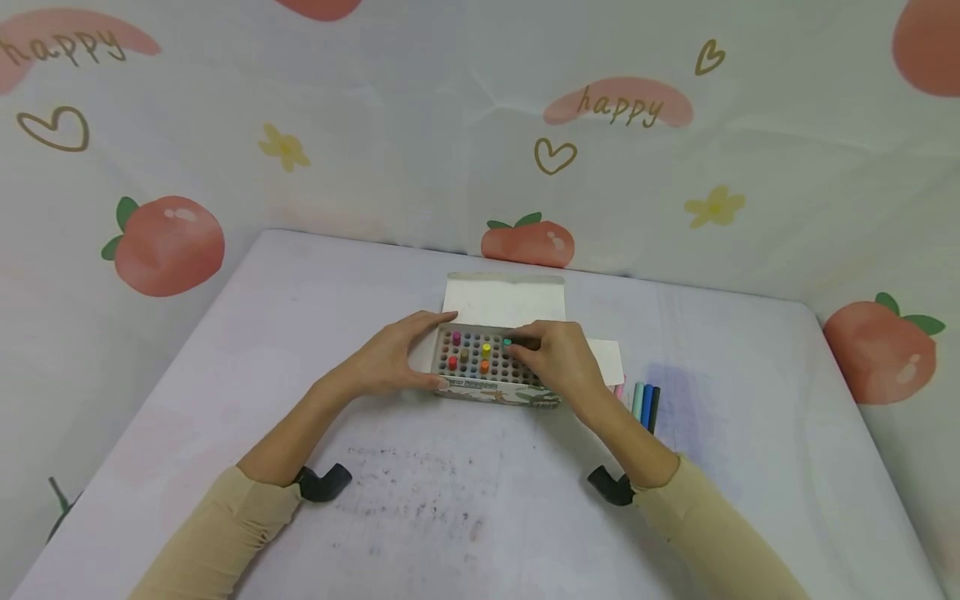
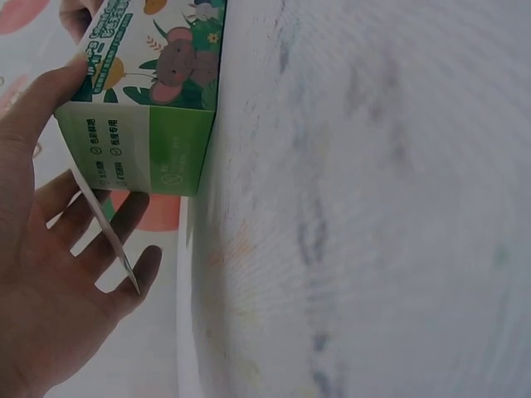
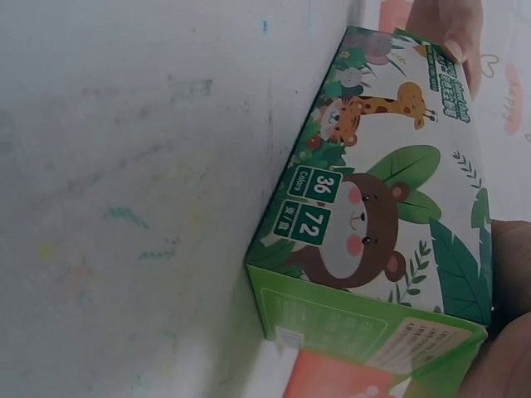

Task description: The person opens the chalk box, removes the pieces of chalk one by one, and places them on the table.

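Note:
An open cardboard chalk box (image 1: 495,392) stands in the middle of the table, its lid flap (image 1: 504,298) folded back. Inside is a grid of holes, with a few chalk sticks standing up: purple (image 1: 457,337), yellow (image 1: 486,348), red (image 1: 452,363) and orange (image 1: 484,367). My left hand (image 1: 382,360) holds the box's left end, thumb at the front corner and index finger at the back; its other fingers spread behind a side flap (image 2: 104,228). With thumb and fingertips, my right hand (image 1: 561,358) pinches a teal chalk stick (image 1: 507,342) at the grid's right half.
Right of the box, partly behind my right forearm, lie several loose sticks, including mint (image 1: 637,401), blue (image 1: 647,406) and black (image 1: 655,410). A white side flap (image 1: 606,360) sticks out at the box's right. Smudges mark the white tabletop (image 1: 420,500); a printed cloth hangs behind it.

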The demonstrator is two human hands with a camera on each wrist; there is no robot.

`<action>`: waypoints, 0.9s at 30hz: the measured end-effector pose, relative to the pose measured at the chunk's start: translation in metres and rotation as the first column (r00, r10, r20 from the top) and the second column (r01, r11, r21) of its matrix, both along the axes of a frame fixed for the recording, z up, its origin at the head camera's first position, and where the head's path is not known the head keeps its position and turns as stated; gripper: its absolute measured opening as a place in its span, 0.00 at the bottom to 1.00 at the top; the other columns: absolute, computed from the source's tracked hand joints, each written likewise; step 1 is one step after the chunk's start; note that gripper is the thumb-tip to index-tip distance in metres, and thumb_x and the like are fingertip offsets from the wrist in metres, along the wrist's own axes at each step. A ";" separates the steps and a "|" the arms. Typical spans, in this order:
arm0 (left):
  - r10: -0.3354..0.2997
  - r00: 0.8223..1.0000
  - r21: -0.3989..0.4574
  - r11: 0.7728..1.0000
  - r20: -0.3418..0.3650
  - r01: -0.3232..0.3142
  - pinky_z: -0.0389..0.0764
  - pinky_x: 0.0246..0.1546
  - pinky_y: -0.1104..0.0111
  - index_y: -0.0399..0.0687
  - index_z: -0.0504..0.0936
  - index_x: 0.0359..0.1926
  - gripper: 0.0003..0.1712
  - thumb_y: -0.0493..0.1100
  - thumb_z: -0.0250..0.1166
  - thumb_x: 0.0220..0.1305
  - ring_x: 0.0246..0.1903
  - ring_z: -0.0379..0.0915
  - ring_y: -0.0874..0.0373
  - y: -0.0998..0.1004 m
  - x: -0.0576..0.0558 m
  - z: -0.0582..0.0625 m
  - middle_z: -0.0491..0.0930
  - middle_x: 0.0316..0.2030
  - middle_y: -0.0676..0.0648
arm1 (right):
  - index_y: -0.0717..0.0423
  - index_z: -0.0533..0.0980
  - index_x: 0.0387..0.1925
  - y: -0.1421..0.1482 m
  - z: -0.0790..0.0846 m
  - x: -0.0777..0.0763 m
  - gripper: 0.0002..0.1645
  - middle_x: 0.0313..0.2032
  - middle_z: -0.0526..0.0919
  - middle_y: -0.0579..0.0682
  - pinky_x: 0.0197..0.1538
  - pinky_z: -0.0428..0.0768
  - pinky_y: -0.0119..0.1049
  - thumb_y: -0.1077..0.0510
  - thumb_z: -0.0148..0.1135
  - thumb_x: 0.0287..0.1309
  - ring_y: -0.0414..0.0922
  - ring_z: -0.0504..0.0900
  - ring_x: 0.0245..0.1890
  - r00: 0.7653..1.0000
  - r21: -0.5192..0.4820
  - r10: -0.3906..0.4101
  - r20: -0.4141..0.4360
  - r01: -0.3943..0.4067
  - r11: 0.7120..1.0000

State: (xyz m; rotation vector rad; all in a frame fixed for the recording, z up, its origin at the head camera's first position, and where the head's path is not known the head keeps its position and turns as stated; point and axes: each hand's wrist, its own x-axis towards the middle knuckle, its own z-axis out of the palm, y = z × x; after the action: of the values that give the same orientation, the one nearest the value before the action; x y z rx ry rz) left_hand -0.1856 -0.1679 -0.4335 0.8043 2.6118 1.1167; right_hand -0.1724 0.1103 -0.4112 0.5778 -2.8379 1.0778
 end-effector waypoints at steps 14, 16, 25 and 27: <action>0.005 1.000 -0.005 1.000 0.002 -0.005 0.68 0.59 0.50 0.58 0.60 0.76 0.57 0.54 0.81 0.46 0.60 0.67 0.51 0.001 -0.001 -0.001 0.70 0.65 0.48 | 0.52 0.86 0.44 -0.001 -0.003 0.002 0.10 0.39 0.88 0.47 0.43 0.82 0.39 0.56 0.68 0.62 0.41 0.85 0.38 0.999 -0.028 0.008 -0.050 -0.010 1.000; 0.006 1.000 -0.004 1.000 0.001 -0.006 0.68 0.59 0.50 0.58 0.61 0.75 0.57 0.53 0.81 0.47 0.61 0.66 0.51 0.001 -0.001 -0.001 0.69 0.65 0.48 | 0.53 0.86 0.44 0.000 -0.003 0.003 0.10 0.39 0.88 0.47 0.43 0.83 0.39 0.56 0.68 0.62 0.41 0.85 0.38 0.999 -0.040 0.012 -0.052 -0.014 0.999; -0.001 1.000 -0.002 1.000 -0.010 0.001 0.68 0.59 0.51 0.56 0.61 0.75 0.57 0.53 0.80 0.47 0.61 0.67 0.52 0.000 -0.001 0.000 0.70 0.65 0.48 | 0.52 0.85 0.47 0.001 -0.002 0.003 0.11 0.38 0.88 0.47 0.38 0.83 0.35 0.58 0.66 0.64 0.39 0.86 0.35 0.997 -0.101 0.012 -0.076 -0.020 0.995; 0.001 1.000 0.000 1.000 -0.007 -0.001 0.69 0.58 0.51 0.56 0.61 0.75 0.57 0.53 0.80 0.47 0.60 0.67 0.52 0.000 0.000 0.000 0.70 0.64 0.48 | 0.52 0.85 0.47 0.001 -0.002 0.002 0.11 0.38 0.88 0.47 0.35 0.82 0.34 0.58 0.67 0.63 0.39 0.85 0.34 0.995 -0.116 0.015 -0.095 -0.026 0.993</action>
State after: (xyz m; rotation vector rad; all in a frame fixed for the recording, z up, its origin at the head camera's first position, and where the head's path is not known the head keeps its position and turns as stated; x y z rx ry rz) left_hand -0.1858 -0.1676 -0.4333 0.8089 2.6183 1.1161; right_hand -0.1700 0.1114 -0.4132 0.6317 -2.6737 1.1774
